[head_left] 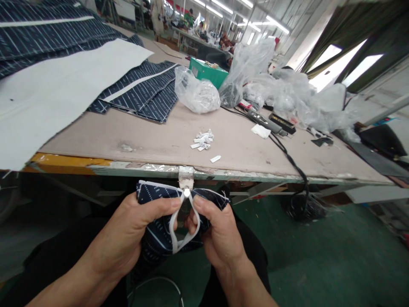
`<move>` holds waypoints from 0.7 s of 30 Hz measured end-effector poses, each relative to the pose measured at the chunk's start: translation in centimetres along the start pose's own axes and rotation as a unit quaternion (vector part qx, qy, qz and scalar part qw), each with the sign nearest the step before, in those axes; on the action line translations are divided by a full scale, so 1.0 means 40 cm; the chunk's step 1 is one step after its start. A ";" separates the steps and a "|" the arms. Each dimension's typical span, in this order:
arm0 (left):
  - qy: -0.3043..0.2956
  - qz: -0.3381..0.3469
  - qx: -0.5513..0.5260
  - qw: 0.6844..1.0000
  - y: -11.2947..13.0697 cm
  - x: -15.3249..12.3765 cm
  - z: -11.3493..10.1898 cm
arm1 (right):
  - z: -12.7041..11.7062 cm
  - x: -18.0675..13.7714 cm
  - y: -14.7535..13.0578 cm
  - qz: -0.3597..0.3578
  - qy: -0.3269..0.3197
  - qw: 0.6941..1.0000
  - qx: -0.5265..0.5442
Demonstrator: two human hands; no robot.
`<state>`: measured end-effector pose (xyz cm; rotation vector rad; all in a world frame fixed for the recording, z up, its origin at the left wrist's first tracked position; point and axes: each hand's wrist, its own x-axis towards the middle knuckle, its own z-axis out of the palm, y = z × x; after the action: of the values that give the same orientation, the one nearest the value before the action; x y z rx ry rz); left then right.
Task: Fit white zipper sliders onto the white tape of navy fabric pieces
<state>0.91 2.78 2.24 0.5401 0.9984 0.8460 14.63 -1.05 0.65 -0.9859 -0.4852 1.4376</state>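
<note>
My left hand point(128, 226) pinches one side of a navy patterned fabric piece point(156, 192) edged with white zipper tape point(173, 230). On the other side, my right hand point(220, 230) is closed on the same piece, thumb on top. Between my hands the tape parts into a drop-shaped loop. Its two edges meet at a small white zipper slider point(187, 193), against a metal holder point(186, 175) fixed to the table's front edge. Several white zipper sliders point(203, 140) lie in a small heap on the table, with a single one point(215, 159) nearer me.
Striped navy fabric panels point(143, 89) and a large white sheet point(64, 85) cover the table's left. Further back stand a green box point(209, 72) and clear plastic bags point(198, 91). A grey corded tool point(266, 121) lies right, its cable point(289, 157) hanging over the edge.
</note>
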 end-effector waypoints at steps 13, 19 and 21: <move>-0.046 0.064 0.061 0.995 0.016 0.004 0.010 | 0.003 0.003 0.017 -0.022 0.032 0.999 -0.010; -0.035 0.015 0.096 0.995 0.002 -0.001 -0.036 | -0.050 -0.010 0.005 -0.055 -0.045 0.989 -0.132; -0.048 0.008 0.161 0.986 -0.012 -0.008 -0.065 | -0.063 -0.023 -0.005 -0.056 -0.063 0.983 -0.163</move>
<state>-1.33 2.28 0.85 0.8570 1.0488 0.6693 16.65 -2.58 -0.31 -1.1104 -0.8767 1.3493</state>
